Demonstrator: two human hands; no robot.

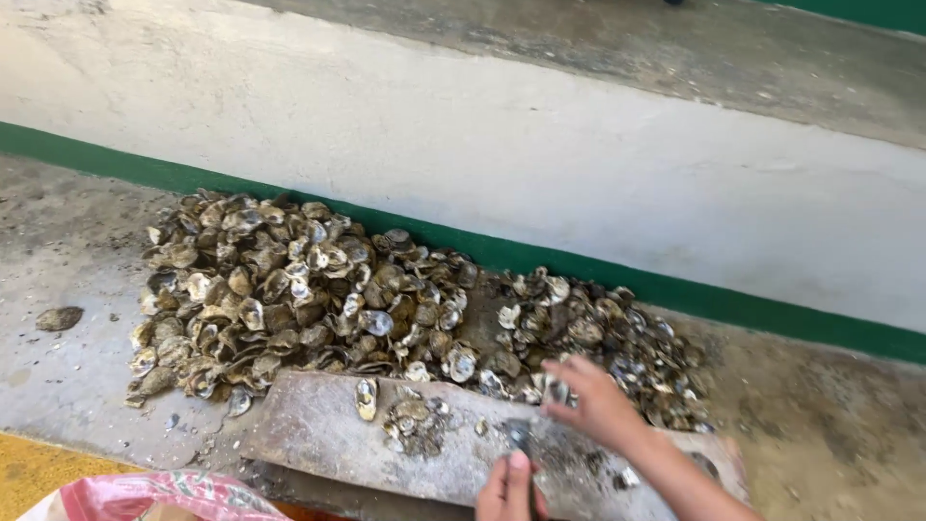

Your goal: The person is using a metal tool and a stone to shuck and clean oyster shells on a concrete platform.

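Note:
A big heap of grey-brown oyster shells (289, 289) lies on the concrete floor against the wall. In front of it lies a flat grey board (309, 425) with a few shells and shell bits (413, 425) on it. My right hand (598, 405) reaches over the board's far edge to the heap, and its fingers pinch an oyster shell (557, 391). My left hand (506, 490) is at the bottom edge of the view, closed around a dark tool (521, 436) whose tip rests on the board.
A white wall with a green base stripe (579, 265) runs behind the heap. A single shell (60, 317) lies apart at the left. A pink and white sack (154, 497) sits at the bottom left, beside a yellow floor patch (29, 473).

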